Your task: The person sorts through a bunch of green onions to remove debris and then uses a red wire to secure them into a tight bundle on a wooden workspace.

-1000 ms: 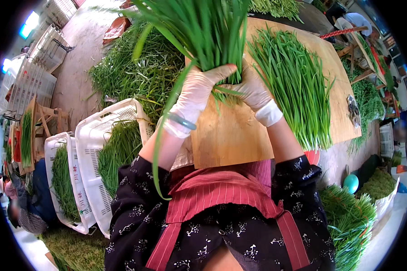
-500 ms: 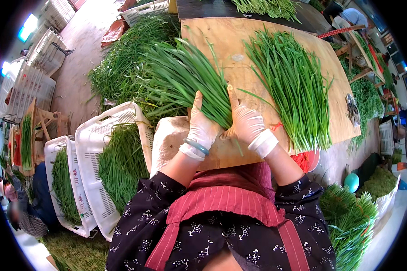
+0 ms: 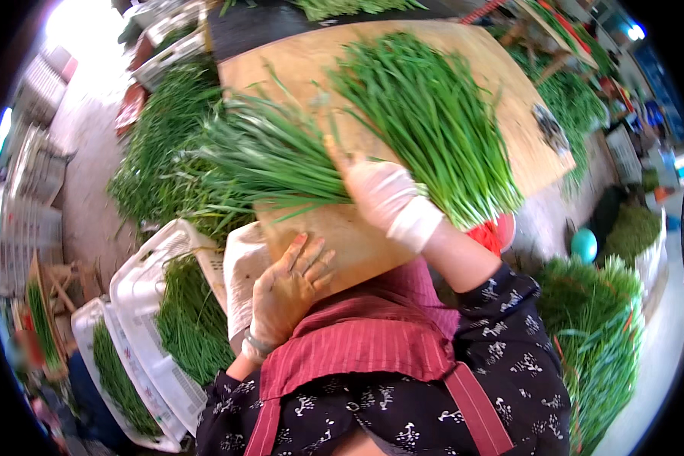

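Nearest to us, at lower centre of the frame, we note the left hand point(image 3: 290, 287) open, fingers spread, palm partly turned up, holding nothing; its thin glove looks stained. It sits below the loose bunch of long green leaves point(image 3: 277, 156), with a strip of bare wooden board point(image 3: 334, 243) between. We find the right hand point(image 3: 387, 194) nearer: it touches the bunch's right-hand end at centre frame, index finger extended toward upper left. We cannot tell whether its hidden fingers grip the stalks. From that hand the bunch runs leftward and slightly upward, long axis mostly across the frame, tips fanning past the board's left edge. We record it as mid to dark green, narrow-leaved, uneven at the tips, a few strands stray along its lower side. Just beyond the right hand, we see a second, larger bundle point(image 3: 433, 121) slanting from upper centre to lower right, brighter green, pale ends fairly even. Farther off, at upper left, lies a leafy heap point(image 3: 163, 129).
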{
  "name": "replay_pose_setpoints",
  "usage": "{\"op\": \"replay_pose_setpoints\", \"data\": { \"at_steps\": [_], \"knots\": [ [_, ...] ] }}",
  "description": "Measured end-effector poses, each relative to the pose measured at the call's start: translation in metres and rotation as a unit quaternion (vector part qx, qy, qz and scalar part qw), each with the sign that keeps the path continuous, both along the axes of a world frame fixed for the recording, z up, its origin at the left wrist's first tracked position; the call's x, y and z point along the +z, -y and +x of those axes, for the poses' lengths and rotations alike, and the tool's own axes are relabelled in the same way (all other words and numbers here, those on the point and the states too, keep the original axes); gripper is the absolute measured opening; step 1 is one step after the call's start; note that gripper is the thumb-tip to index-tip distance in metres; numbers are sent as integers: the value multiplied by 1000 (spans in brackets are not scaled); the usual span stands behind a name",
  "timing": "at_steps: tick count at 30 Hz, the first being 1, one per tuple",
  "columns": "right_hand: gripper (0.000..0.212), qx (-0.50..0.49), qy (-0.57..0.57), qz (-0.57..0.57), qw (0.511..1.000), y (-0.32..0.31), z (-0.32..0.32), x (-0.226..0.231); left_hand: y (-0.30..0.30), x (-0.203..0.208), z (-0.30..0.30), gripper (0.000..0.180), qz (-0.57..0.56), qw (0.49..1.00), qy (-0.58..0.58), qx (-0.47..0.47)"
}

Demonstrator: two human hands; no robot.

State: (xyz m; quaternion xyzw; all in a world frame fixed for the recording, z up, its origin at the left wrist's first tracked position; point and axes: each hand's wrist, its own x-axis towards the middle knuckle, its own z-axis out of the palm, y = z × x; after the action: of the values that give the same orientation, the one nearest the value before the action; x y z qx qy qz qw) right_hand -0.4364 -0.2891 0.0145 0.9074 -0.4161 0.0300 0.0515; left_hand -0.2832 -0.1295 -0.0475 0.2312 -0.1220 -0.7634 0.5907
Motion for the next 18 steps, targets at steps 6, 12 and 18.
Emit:
{"op": "replay_pose_setpoints", "data": {
  "at_steps": [6,12,18],
  "knots": [
    [69,88,16,13,996,-59,4,13,50,5,-5,63,40,988,-144,31],
    [69,-23,-28,-96,995,-61,-55,36,128,39,-24,51,-43,983,-24,177],
    [93,-165,176,-71,968,-21,-130,88,236,131,-91,41,-140,989,29,29]
  ]
}}
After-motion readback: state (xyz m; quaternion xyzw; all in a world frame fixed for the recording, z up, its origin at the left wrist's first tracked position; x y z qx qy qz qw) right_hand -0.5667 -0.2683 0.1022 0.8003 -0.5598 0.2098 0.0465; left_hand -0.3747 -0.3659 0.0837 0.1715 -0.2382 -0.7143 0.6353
